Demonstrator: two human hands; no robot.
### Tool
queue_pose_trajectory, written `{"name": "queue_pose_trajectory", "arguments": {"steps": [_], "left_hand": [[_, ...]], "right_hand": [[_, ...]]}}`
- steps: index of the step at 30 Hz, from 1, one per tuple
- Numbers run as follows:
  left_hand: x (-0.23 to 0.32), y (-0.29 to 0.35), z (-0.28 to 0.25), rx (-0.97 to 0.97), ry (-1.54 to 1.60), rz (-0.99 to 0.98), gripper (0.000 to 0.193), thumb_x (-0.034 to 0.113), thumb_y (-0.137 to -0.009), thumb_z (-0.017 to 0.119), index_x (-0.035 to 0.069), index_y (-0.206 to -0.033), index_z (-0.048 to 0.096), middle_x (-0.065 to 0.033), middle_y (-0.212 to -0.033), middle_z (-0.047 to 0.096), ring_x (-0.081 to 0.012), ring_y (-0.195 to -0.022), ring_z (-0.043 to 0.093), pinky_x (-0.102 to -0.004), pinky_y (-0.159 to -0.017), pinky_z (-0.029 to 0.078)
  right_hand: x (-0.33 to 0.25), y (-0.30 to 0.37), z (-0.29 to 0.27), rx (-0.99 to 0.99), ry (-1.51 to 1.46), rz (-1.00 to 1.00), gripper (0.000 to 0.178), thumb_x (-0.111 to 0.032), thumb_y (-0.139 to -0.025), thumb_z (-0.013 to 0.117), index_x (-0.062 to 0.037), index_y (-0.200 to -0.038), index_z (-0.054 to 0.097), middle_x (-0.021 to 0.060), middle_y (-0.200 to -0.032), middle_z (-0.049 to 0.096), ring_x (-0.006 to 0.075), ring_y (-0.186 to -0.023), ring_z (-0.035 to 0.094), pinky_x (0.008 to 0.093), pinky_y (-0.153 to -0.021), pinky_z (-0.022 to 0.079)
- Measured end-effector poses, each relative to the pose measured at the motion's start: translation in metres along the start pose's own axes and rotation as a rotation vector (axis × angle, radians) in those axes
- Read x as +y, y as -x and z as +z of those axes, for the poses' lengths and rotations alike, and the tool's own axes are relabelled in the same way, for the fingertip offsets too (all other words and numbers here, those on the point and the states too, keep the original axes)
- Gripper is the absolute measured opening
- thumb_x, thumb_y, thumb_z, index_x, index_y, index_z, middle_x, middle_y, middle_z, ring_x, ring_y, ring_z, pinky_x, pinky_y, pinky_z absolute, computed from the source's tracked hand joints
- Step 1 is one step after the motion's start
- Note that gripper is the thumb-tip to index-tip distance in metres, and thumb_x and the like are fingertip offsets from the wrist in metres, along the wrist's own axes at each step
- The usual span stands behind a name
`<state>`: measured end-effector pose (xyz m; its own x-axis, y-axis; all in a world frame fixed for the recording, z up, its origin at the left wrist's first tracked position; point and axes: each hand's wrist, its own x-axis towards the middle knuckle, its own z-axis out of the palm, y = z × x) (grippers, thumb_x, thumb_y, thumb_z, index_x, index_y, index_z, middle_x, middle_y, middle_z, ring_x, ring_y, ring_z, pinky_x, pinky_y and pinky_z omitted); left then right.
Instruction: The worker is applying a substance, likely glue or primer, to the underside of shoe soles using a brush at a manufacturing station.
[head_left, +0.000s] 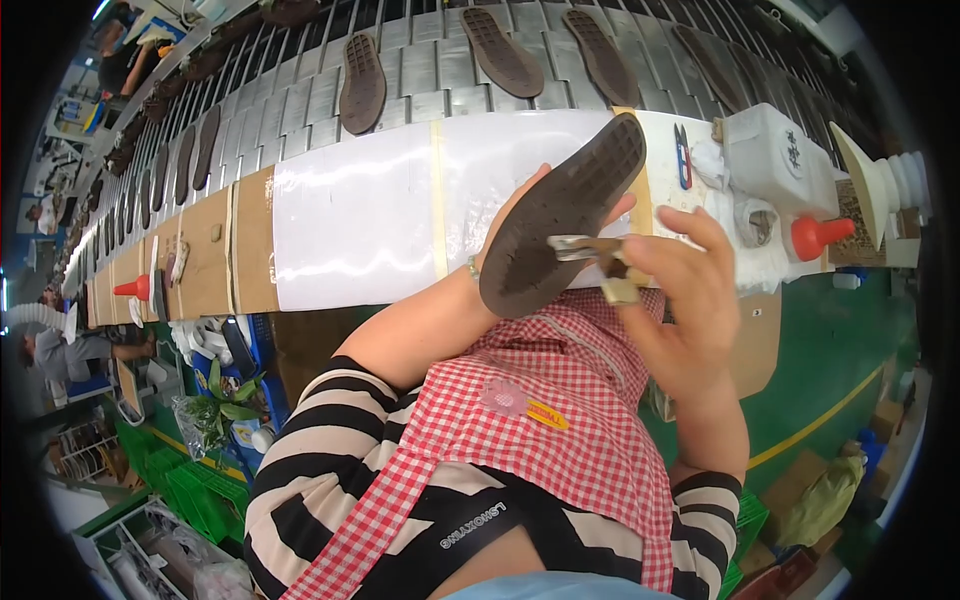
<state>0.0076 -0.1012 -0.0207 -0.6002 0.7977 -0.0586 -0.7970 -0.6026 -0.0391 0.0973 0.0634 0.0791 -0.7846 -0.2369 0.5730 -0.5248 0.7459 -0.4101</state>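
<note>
A dark brown shoe sole (572,205) is tilted up in front of me, its gridded face toward me. My left hand (503,218) is closed round it from behind; the sole hides the palm, and fingertips show at both edges. My right hand (685,305) pinches a small tool (582,247) with a flat, metallic-looking end and a tan, wrapped-looking part. That end lies over the heel half of the sole; whether it touches cannot be made out. The tool's exact kind is unclear. Beneath the sole lies a white sheet (355,215) on the workbench.
Beyond the bench runs a slatted metal conveyor (415,75) carrying several soles (362,85). To the right are blue-handled snips (683,157), a white plastic jug (780,155) and a red-nozzled bottle (822,237). Another red nozzle (132,288) lies left, above a plant (222,405).
</note>
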Motion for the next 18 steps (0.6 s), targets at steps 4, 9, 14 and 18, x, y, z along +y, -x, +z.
{"name": "queue_pose_trajectory", "arguments": {"steps": [4, 9, 14, 18], "left_hand": [[-0.01, 0.001, 0.015, 0.03, -0.239, 0.008, 0.048, 0.038, -0.109, 0.034, 0.004, -0.14, 0.047, -0.013, -0.13, 0.06, -0.0229, -0.112, 0.063, -0.0357, -0.1, 0.052], [-0.013, -0.007, -0.002, -0.062, -0.025, -0.033, 0.051, 0.039, -0.109, 0.033, 0.005, -0.146, 0.043, -0.0165, -0.138, 0.054, -0.0275, -0.12, 0.059, -0.0396, -0.104, 0.05], [-0.011, -0.012, -0.013, 0.028, -0.095, -0.016, 0.06, 0.046, -0.108, 0.032, 0.006, -0.152, 0.038, -0.0204, -0.148, 0.047, -0.0325, -0.13, 0.051, -0.0443, -0.109, 0.047], [-0.012, -0.015, -0.009, -0.053, -0.007, -0.046, 0.044, 0.033, -0.109, 0.037, 0.007, -0.144, 0.045, -0.0144, -0.132, 0.059, -0.0263, -0.123, 0.057, -0.0407, -0.104, 0.051]], "right_hand": [[-0.004, -0.005, 0.018, 0.018, 0.094, -0.105, 0.046, -0.002, -0.063, 0.077, -0.0103, -0.108, 0.072, 0.0028, -0.108, 0.069, 0.0298, -0.115, 0.061, 0.0515, -0.105, 0.041], [-0.007, 0.0, 0.021, -0.083, 0.042, -0.16, 0.042, -0.005, -0.065, 0.075, -0.0105, -0.107, 0.072, 0.002, -0.107, 0.069, 0.0278, -0.114, 0.061, 0.0508, -0.106, 0.04], [-0.007, -0.002, 0.02, -0.105, 0.001, -0.151, 0.039, -0.008, -0.067, 0.075, -0.0104, -0.106, 0.073, 0.0022, -0.106, 0.069, 0.0262, -0.112, 0.061, 0.0507, -0.107, 0.04], [-0.006, -0.002, 0.021, -0.088, 0.029, -0.149, 0.038, -0.009, -0.068, 0.076, -0.0105, -0.105, 0.073, 0.0023, -0.106, 0.069, 0.0257, -0.112, 0.062, 0.0506, -0.107, 0.04]]}}
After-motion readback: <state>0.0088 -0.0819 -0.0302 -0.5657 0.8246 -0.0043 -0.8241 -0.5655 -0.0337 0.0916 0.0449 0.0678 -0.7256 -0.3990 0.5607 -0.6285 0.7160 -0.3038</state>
